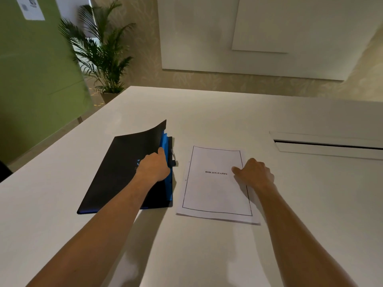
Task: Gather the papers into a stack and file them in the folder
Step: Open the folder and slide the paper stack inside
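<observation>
A black folder (pixel 116 172) with a blue inside lies on the white table (pixel 207 112), left of centre. My left hand (pixel 154 166) grips the right edge of its front cover, which curls up off the blue inner flap. Right of the folder lies a stack of white papers (pixel 213 193), its top sheet framed in black and headed BIBLIOGRAPHY. My right hand (pixel 253 172) rests on the stack's right edge with fingers curled and pressing down.
A cable slot with a raised lid (pixel 327 145) is set into the table at the right. Behind the table's far left corner stands a potted palm (pixel 103 56), beside a green partition (pixel 35 79).
</observation>
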Demonstrator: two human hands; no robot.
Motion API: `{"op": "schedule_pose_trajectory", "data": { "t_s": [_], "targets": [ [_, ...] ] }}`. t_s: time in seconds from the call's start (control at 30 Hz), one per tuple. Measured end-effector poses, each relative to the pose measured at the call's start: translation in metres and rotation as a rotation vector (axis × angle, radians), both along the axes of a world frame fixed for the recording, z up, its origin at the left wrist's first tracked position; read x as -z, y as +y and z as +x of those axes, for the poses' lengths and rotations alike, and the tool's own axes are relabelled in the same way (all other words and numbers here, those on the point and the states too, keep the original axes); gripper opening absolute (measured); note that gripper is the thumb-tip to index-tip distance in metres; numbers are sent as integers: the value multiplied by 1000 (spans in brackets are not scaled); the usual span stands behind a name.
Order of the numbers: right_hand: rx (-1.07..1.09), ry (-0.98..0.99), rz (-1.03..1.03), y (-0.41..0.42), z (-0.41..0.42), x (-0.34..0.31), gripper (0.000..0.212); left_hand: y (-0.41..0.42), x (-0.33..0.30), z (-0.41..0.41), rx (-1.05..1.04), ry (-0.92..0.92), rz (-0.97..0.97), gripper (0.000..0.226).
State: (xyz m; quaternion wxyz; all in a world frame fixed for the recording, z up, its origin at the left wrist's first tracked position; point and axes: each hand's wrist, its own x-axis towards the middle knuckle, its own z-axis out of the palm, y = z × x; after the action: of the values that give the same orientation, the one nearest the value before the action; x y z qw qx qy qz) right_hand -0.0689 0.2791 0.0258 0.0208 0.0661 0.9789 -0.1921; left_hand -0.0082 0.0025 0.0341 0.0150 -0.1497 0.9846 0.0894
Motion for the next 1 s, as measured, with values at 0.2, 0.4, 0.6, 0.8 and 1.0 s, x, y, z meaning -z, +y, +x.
{"op": "schedule_pose_trajectory", "data": {
  "t_s": [0.2,0.4,0.6,0.8,1.0],
  "targets": [
    [-24,13,26,-7,5,3,40,9,14,-7,-7,-42,-117,78],
    [6,-8,-102,-11,0,-1,36,20,27,-13,-30,-74,-125,72],
    [78,-99,-304,-9,-2,6,38,27,29,-14,-64,-130,-178,75],
    [108,-145,-486,-6,-8,3,33,27,29,-17,-84,-142,-108,80],
    [70,-192,-570,-11,-10,2,21,24,30,-18,-69,-132,-113,80]
  ]
}}
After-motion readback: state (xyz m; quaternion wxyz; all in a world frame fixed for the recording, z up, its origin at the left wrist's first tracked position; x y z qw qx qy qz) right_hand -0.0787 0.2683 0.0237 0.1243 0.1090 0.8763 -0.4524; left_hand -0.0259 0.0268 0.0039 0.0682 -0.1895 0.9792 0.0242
